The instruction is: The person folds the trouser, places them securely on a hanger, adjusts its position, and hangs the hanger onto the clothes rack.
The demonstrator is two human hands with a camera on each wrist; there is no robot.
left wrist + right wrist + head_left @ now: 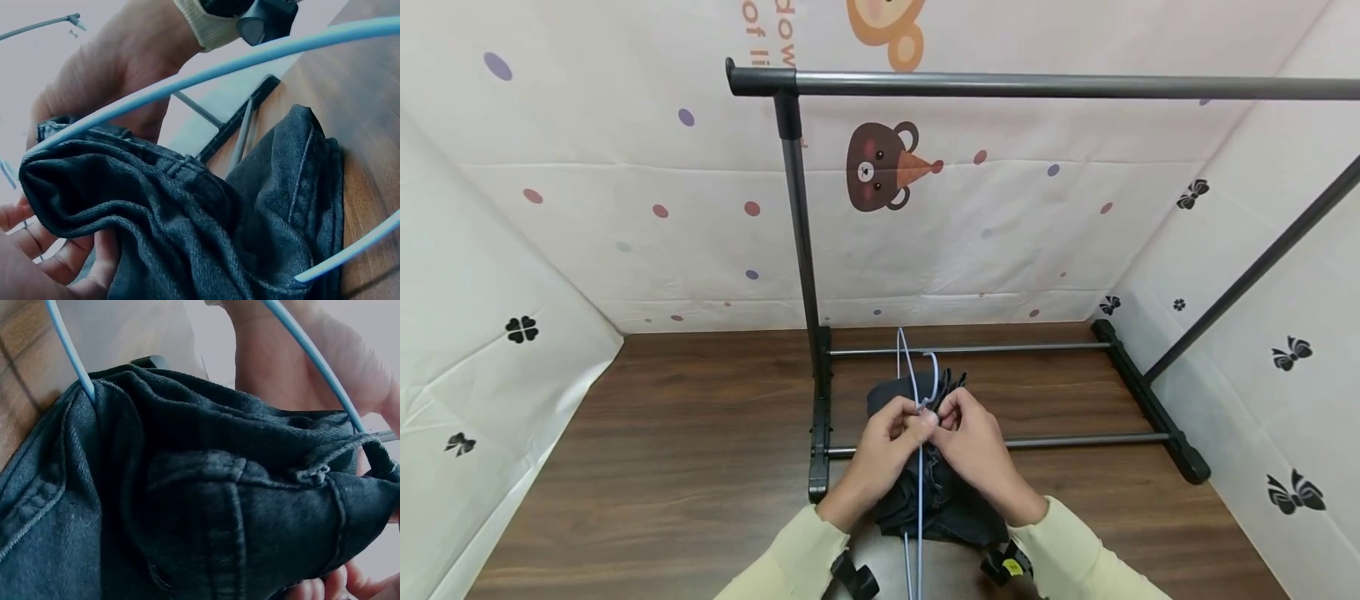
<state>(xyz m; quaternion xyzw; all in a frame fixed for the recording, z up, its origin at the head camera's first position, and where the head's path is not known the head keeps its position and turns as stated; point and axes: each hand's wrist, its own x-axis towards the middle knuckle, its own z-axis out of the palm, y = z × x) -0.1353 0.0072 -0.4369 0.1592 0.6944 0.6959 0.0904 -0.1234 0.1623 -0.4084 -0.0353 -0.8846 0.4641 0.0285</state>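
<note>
Black denim jeans (940, 508), bunched and folded, hang about a thin light-blue hanger (920, 517) in the middle of the head view. My left hand (887, 446) pinches the gathered denim just below the hanger's hook (934, 375). Opposite it, my right hand (981, 446) grips the same bunch, and the fingertips of both hands nearly meet. In the left wrist view, the hanger's wire (206, 72) runs over a fold of the jeans (187, 212). A seam and a loop of the jeans (275, 519) show in the right wrist view. The fingertips are partly hidden by cloth.
A dark metal clothes rack stands ahead, with a top rail (1000, 86), an upright (801, 225) at left and a slanting post (1247, 275) at right. Its lower bars (1060, 439) lie just above the brown wooden floor (700, 450). Patterned white sheets (625, 150) enclose the area.
</note>
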